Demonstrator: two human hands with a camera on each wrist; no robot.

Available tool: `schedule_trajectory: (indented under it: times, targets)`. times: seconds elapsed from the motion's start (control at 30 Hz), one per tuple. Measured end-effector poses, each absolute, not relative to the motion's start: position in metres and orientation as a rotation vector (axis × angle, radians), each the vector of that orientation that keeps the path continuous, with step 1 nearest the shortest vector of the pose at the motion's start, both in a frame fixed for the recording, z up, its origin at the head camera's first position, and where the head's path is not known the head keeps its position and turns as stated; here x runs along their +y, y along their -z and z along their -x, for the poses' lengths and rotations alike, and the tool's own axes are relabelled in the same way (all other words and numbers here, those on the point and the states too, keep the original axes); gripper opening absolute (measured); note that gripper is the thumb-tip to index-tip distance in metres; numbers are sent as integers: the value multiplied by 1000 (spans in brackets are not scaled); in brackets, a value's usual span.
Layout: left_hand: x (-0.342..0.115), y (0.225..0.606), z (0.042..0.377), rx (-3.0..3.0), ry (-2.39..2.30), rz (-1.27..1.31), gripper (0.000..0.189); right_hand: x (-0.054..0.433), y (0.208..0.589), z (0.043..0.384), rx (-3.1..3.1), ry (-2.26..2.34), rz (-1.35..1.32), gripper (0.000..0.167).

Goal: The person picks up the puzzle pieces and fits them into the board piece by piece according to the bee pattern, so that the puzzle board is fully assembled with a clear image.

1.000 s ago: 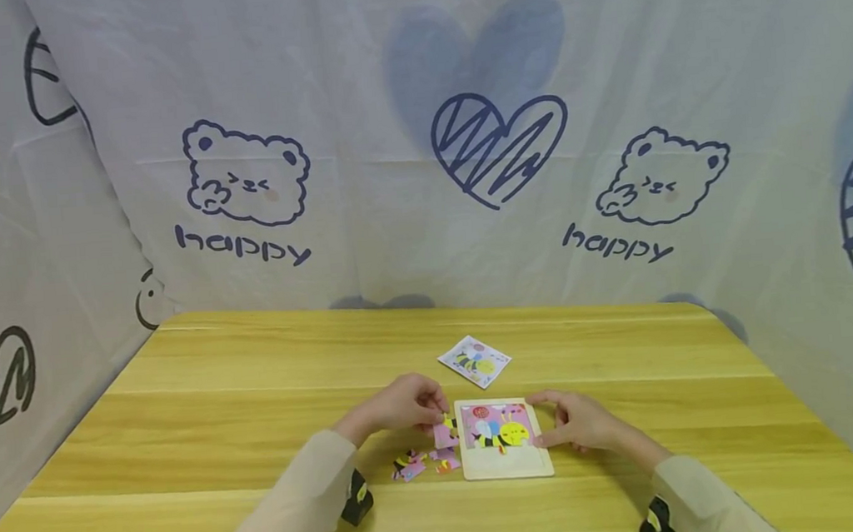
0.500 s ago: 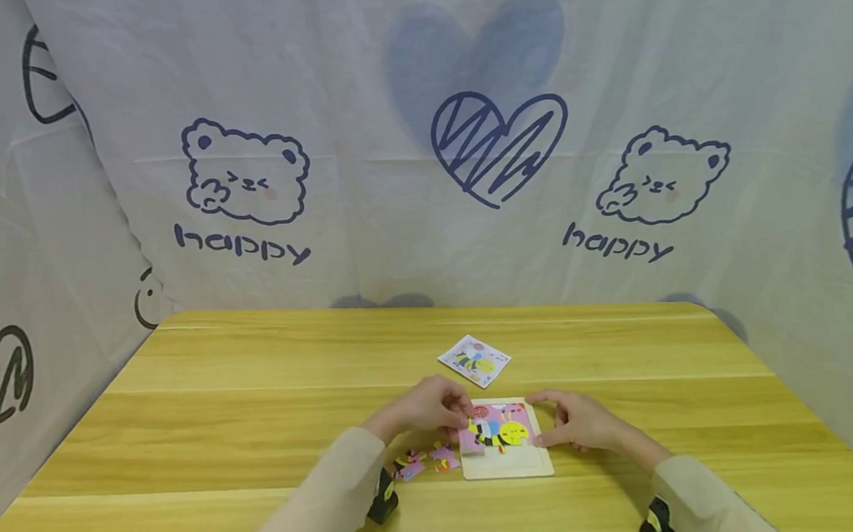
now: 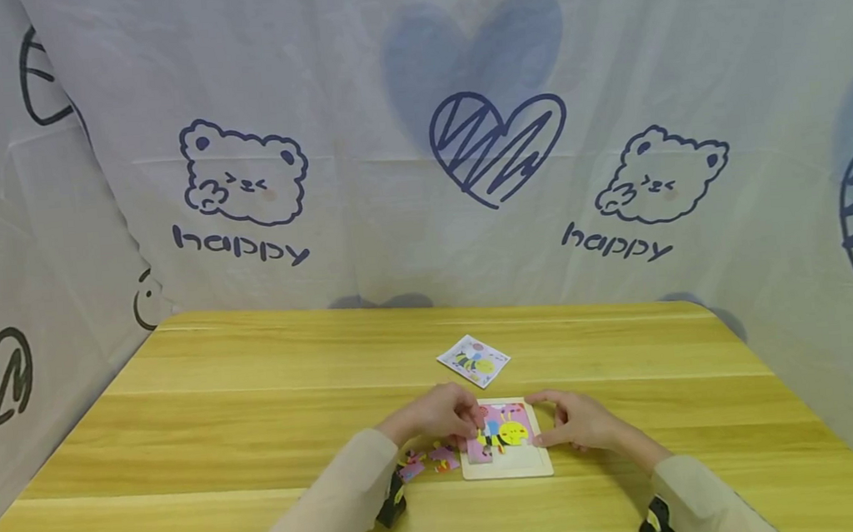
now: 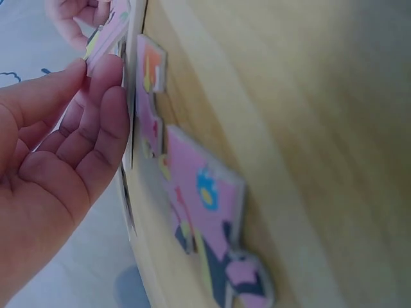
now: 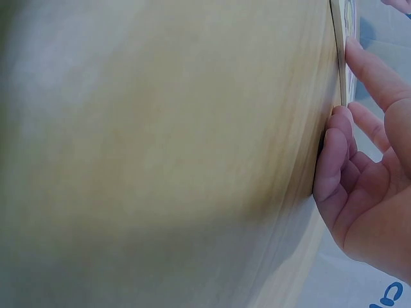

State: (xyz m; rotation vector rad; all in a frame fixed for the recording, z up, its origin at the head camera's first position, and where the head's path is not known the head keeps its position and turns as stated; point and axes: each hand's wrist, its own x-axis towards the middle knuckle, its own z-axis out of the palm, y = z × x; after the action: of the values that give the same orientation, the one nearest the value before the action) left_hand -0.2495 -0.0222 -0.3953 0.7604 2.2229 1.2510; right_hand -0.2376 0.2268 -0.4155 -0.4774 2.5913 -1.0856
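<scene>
A wooden puzzle tray (image 3: 513, 469) with a pale rim lies on the table, its upper part filled with a bee picture on pink. My left hand (image 3: 441, 413) pinches a pink puzzle piece (image 3: 479, 452) between thumb and fingers, over the tray's left side. In the left wrist view this piece (image 4: 110, 32) is partly hidden by the fingertips. At the tray's right edge, my right hand (image 3: 577, 422) touches the rim with an extended thumb and forefinger, its other fingers bent beneath. Loose puzzle pieces (image 3: 444, 458) lie left of the tray, close below my left hand.
Behind the tray lies a small picture card (image 3: 475, 361) of the same bee. The yellow wood-grain table (image 3: 290, 352) reaches back to a white curtain (image 3: 370, 220) with bear and heart drawings, which also hangs along both sides.
My left hand has carried the pink piece rightward from beside the tray to over its left part. My right hand has stayed at the tray's right edge.
</scene>
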Motion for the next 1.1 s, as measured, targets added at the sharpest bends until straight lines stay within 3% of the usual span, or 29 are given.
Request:
schedule_trajectory:
  times: [1.1]
  targets:
    - [-20,401,249,2264,-1178,-762,9,226,416,237,2579,1093,475,66]
